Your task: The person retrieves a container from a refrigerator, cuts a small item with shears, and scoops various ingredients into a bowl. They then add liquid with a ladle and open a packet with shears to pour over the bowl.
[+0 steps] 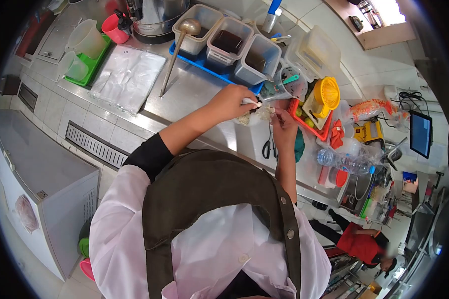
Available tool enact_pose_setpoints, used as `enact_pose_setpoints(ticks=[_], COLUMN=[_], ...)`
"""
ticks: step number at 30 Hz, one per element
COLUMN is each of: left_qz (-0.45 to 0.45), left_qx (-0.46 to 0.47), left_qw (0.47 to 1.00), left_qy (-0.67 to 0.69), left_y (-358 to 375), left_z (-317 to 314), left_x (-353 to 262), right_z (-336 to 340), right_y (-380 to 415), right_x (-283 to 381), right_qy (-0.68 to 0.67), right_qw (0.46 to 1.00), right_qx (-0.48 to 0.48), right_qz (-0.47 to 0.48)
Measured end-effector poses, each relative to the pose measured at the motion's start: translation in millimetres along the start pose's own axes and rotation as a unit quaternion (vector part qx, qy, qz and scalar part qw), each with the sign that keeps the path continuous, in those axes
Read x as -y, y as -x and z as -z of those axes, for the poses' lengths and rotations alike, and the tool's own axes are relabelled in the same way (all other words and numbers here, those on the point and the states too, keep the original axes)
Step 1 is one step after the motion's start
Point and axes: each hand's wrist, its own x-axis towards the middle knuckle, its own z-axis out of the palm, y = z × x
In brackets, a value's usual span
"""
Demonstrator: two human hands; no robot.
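My left hand (233, 103) is closed, pinching a small white piece (250, 102) whose kind I cannot make out. Opposite it, my right hand (284, 125) has its fingertips pressed together on the edge of thin, pale, see-through plastic (267, 112). Between and below the hands, a pale crumbly heap (244, 118) shows at the steel counter, partly covered by my left hand. Black-handled scissors (268, 148) lie just beside my right wrist. On that wrist's other side is a dark green cloth (299, 145).
Tubs of dark liquid (228, 42) stand on a blue tray behind my hands, with a ladle (173, 60) leaning there. Plastic bags (128, 74) lie left. An orange basket (316, 130) with limes and a yellow juicer (327, 94) stands right. A person in red (356, 244) is farther off.
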Motion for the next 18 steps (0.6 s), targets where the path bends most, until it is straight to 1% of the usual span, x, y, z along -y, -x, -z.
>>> enact_pose_setpoints(ticks=[2,3,5,7,8,11,12,15,17,18], left_qz=[-0.016,-0.010,0.016,0.071,0.111,0.255,0.291,0.439,0.532,0.572], left_qx=[0.018,0.024,0.027,0.025,0.026,0.032,0.008,-0.075,-0.159,-0.200], left_qw=[1.000,1.000,0.998,0.992,0.985,0.933,0.918,0.839,0.788,0.750], left_qy=[0.000,-0.015,-0.048,-0.101,-0.132,-0.251,-0.269,-0.313,-0.266,-0.266], left_y=[-14.2,-18.1,-18.9,-2.9,15.3,91.8,123.4,221.4,295.1,329.2], left_z=[1.4,3.9,17.7,47.8,65.8,132.6,155.5,223.7,263.6,281.0], left_x=[-16.0,-23.3,-38.1,-53.9,-58.8,-73.6,-73.0,-68.7,-29.0,-4.7], right_z=[8.8,12.0,14.1,-1.7,-8.5,-39.7,-50.9,-101.1,-145.7,-170.6], right_y=[0.9,0.6,-1.4,0.9,0.3,6.4,9.2,22.5,32.6,39.1], right_x=[0.5,0.6,1.7,17.8,15.8,35.9,44.5,73.4,87.1,97.0], right_qy=[-0.159,-0.236,-0.315,-0.385,-0.365,-0.283,-0.268,-0.268,-0.259,-0.257], right_qw=[0.986,0.969,0.942,0.904,0.904,0.920,0.917,0.895,0.877,0.866], right_qx=[0.016,0.029,0.084,0.148,0.198,0.259,0.284,0.345,0.392,0.415], right_qz=[-0.047,-0.070,-0.084,-0.116,-0.099,-0.080,-0.079,-0.093,-0.102,-0.107])
